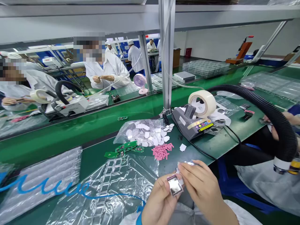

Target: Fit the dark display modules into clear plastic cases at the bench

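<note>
The left hand (161,197) has its fingers closed around a small square part (175,185), held above the near edge of the table; its face is glossy and mirror-like, framed by a thin, straight-sided rim. The right hand (203,187) bends in from the other side, fingertips pinched on a small pale piece (180,177) at the part's edge; the fingers cover most of it, so its shape is unclear.

Beyond, on the smooth green table (90,164), matte pink strips (161,152) lie in a loose heap beside flat green circuit boards (126,146). Behind them, a crinkled clear bag (120,134) carries thin white pieces (147,135) with angular outlines. Glossy, wrinkled plastic film (112,190) spreads left of the hands, crossed by a springy blue cord (49,188); farther left sits a ridged translucent tray (51,175). A thick cream tape roll (212,101) rests on a hard grey device (185,125).
</note>
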A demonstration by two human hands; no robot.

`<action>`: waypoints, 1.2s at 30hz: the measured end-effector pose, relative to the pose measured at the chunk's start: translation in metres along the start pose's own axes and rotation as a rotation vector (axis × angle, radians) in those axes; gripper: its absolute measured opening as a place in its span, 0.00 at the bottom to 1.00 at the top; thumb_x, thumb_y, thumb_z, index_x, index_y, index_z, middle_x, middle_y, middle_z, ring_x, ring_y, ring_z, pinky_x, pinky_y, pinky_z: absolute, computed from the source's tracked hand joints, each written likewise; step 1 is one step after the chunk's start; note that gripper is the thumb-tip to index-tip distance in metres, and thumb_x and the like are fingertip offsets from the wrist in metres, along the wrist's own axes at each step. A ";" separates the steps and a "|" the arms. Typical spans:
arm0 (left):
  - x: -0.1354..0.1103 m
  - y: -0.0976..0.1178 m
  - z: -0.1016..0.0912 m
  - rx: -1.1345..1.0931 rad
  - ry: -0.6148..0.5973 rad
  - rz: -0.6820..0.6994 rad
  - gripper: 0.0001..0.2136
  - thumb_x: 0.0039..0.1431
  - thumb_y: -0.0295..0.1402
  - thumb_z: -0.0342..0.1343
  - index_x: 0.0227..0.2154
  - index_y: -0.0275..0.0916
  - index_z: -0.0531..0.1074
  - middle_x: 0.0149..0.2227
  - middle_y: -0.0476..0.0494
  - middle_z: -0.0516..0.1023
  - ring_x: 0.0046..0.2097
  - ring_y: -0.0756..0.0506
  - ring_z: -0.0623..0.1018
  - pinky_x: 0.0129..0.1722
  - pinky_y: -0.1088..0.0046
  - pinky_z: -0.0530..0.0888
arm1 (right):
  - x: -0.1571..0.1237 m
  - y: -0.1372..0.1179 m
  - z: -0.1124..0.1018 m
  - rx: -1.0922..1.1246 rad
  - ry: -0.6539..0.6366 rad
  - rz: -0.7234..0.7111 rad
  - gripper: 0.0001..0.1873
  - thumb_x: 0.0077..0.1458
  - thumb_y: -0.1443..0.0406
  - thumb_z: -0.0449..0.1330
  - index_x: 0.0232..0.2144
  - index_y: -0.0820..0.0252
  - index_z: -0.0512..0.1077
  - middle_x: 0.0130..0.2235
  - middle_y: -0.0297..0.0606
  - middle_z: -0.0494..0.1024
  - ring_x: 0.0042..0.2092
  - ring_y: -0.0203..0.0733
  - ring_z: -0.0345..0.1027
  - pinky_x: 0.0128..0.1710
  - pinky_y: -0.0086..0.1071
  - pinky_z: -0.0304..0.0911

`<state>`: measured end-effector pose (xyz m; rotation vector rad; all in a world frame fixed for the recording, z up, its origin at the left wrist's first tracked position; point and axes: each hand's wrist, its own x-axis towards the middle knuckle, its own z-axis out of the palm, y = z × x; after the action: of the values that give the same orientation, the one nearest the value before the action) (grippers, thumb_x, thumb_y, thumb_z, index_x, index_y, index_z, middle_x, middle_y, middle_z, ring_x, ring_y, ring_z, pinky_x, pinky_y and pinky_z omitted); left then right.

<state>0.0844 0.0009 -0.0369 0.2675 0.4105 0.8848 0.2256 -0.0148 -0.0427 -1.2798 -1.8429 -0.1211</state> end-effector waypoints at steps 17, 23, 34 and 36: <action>0.007 0.018 -0.015 -0.202 0.003 -0.177 0.14 0.51 0.40 0.61 0.35 0.34 0.78 0.46 0.38 0.79 0.49 0.43 0.76 0.52 0.70 0.68 | -0.040 0.055 0.017 0.332 0.013 0.633 0.07 0.50 0.61 0.60 0.23 0.56 0.70 0.38 0.40 0.71 0.45 0.51 0.63 0.50 0.55 0.53; 0.002 0.010 -0.007 -0.206 -0.062 -0.256 0.14 0.48 0.39 0.63 0.34 0.32 0.79 0.47 0.34 0.78 0.51 0.43 0.75 0.55 0.70 0.65 | -0.024 0.055 0.017 0.777 -0.153 0.702 0.15 0.56 0.54 0.55 0.39 0.55 0.72 0.50 0.45 0.72 0.53 0.52 0.63 0.54 0.56 0.53; 0.004 0.003 -0.001 -0.274 -0.179 -0.334 0.14 0.50 0.35 0.63 0.37 0.32 0.77 0.42 0.42 0.81 0.50 0.41 0.76 0.56 0.66 0.64 | -0.018 0.016 0.012 1.615 -0.327 0.773 0.18 0.50 0.49 0.60 0.40 0.52 0.74 0.48 0.40 0.75 0.48 0.44 0.70 0.49 0.39 0.64; 0.004 0.003 -0.003 -0.237 -0.176 -0.345 0.14 0.51 0.37 0.61 0.38 0.33 0.76 0.43 0.42 0.80 0.51 0.40 0.75 0.55 0.65 0.65 | -0.021 0.013 0.013 1.659 -0.272 0.817 0.17 0.51 0.50 0.60 0.38 0.53 0.73 0.47 0.40 0.75 0.48 0.45 0.70 0.49 0.41 0.64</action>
<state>0.0837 0.0062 -0.0391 0.0517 0.1774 0.5581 0.2307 -0.0170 -0.0696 -0.6190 -0.8133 1.6806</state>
